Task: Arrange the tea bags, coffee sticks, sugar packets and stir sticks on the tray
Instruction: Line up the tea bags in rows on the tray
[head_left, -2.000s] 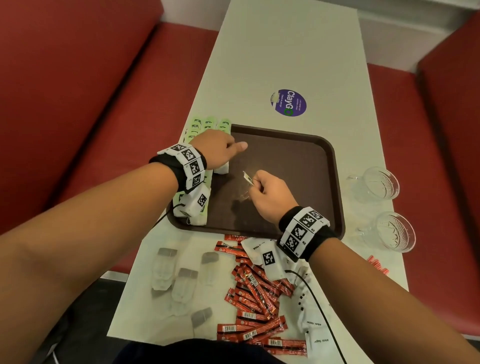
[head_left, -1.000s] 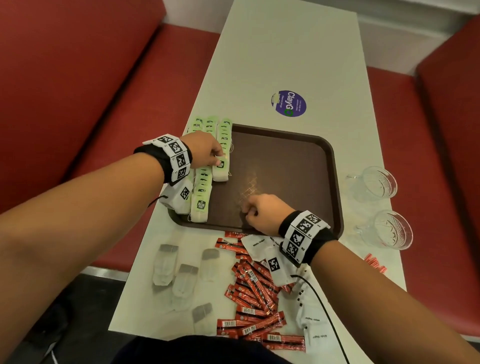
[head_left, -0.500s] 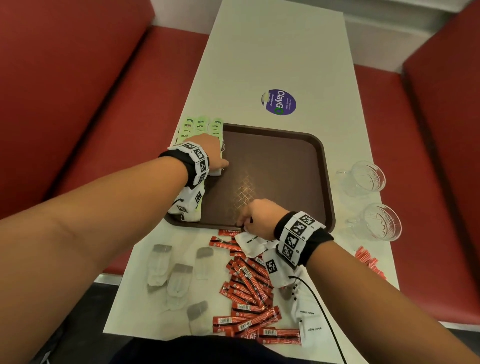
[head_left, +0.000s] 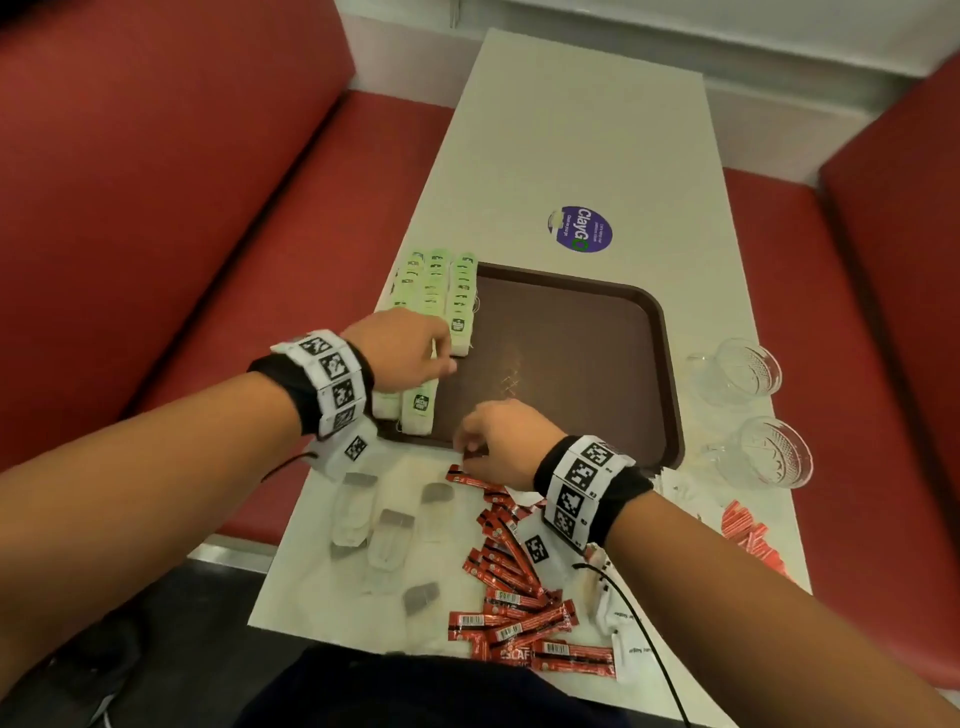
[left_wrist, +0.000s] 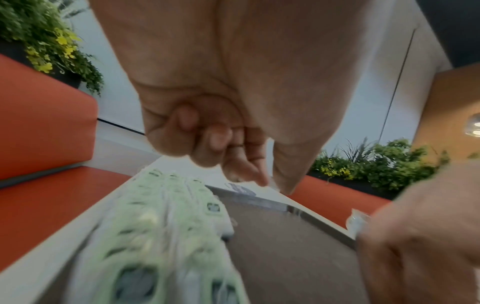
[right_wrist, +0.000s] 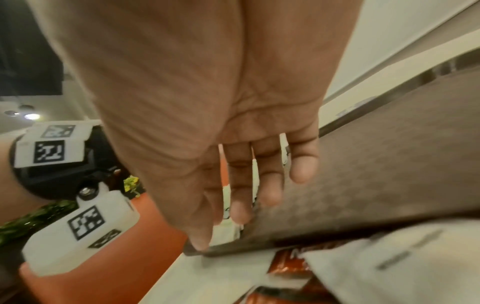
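Note:
Rows of green tea bags (head_left: 457, 296) (left_wrist: 166, 216) lie along the left side of the brown tray (head_left: 571, 332) (left_wrist: 285, 246) (right_wrist: 389, 164). My left hand (head_left: 415, 353) (left_wrist: 272, 185) hovers over them with its fingers curled; I see nothing between index and thumb. My right hand (head_left: 465, 449) (right_wrist: 241, 216) is at the tray's near edge, fingers straight and pointing down, holding nothing. Just below it lie red coffee sticks (head_left: 504, 566) (right_wrist: 288, 265) and white sugar packets (head_left: 618, 618) (right_wrist: 389, 257) on the table.
Several clear packets with grey ends (head_left: 387, 540) lie near the table's front left. Two glass cups (head_left: 737, 371) (head_left: 769, 457) stand right of the tray, with a small red pile (head_left: 748, 535) near them. A purple sticker (head_left: 579, 228) marks the table beyond the tray. Red benches flank the table.
My right hand has drawn back from the tray's middle to its near edge and no longer pinches a small item. My left hand has lifted off the tea bag row and curled.

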